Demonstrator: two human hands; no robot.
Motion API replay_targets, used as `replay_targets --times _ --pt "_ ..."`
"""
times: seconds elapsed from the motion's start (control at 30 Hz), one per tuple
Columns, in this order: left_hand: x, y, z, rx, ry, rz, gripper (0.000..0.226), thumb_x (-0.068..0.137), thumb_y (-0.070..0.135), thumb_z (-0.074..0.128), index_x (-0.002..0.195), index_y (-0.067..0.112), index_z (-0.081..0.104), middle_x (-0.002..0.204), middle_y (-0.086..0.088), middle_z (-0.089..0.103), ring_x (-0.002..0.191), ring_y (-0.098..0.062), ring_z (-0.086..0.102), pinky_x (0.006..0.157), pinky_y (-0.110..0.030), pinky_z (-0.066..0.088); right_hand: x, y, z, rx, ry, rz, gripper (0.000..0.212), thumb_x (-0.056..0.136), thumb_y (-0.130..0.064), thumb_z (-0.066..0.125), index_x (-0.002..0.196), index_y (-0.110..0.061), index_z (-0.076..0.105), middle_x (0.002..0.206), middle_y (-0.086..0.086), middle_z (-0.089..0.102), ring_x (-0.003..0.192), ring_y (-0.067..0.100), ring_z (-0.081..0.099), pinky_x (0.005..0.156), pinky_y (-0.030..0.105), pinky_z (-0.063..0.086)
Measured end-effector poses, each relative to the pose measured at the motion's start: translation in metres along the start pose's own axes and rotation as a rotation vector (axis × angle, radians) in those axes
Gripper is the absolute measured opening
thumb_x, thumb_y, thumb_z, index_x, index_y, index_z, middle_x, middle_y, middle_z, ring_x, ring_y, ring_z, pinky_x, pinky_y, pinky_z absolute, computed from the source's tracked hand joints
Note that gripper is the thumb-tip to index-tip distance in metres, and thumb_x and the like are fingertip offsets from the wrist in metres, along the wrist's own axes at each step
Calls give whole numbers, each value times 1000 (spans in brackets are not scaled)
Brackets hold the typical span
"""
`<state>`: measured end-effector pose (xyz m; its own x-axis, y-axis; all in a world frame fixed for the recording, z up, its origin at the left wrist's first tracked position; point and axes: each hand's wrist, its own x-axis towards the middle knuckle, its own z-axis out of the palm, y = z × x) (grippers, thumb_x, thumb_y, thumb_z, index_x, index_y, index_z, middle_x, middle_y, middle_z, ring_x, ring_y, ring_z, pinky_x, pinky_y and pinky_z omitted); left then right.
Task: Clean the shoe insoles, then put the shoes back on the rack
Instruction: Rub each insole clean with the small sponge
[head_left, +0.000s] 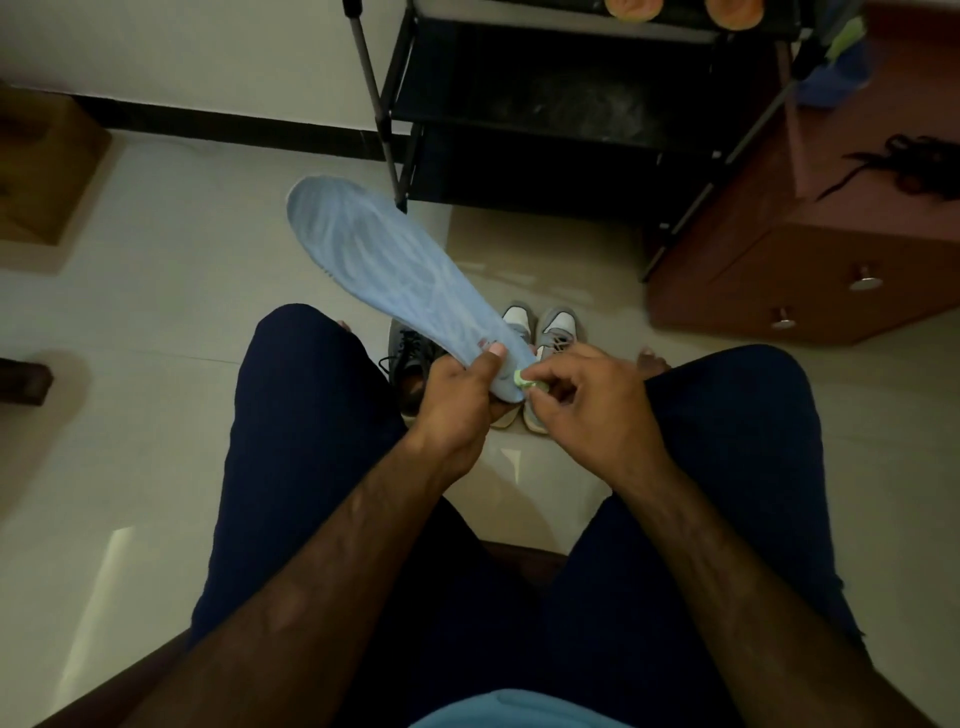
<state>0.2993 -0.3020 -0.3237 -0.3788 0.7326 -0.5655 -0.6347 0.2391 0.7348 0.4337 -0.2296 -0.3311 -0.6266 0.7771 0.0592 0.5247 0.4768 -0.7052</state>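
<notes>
A long pale blue insole (384, 265) points up and to the left over the floor. My left hand (457, 400) grips its heel end, thumb on top. My right hand (587, 400) pinches a small light green thing (521, 378) against the heel's edge; I cannot tell what it is. Below the hands, a pair of grey and white shoes (556, 327) stands on the floor, with a darker grey laced shoe (410, 358) to the left, partly hidden by my hand. The black shoe rack (561, 104) stands ahead.
I sit with both knees in dark trousers apart, bare toes on the tiled floor. A reddish-brown drawer cabinet (810, 260) stands right of the rack, a black cord on top. A grey pole (371, 88) leans at the rack's left. A cardboard box (41, 161) sits far left.
</notes>
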Motion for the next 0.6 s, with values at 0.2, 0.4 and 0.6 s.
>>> replay_targets --times 0.2,0.4,0.6 --pt "2 -4 0 83 21 16 20 107 10 49 99 13 67 92 -3 79 94 -22 76 99 -50 57 5 0 7 -36 55 2 16 81 -15 79 97 -20 82 88 0 69 71 14 65 68 40 59" --pt "5 -7 -1 96 69 27 18 108 11 49 105 10 67 114 -21 73 107 -33 72 97 -47 58 9 3 12 -42 77 6 18 82 -14 79 99 -19 82 89 -1 69 72 13 65 68 39 58" --pt "7 -12 1 107 45 12 19 108 12 49 104 8 68 111 -20 74 104 -32 74 96 -49 58 12 7 9 -7 102 35 17 83 -15 78 98 -20 81 88 -1 68 68 12 65 66 42 59"
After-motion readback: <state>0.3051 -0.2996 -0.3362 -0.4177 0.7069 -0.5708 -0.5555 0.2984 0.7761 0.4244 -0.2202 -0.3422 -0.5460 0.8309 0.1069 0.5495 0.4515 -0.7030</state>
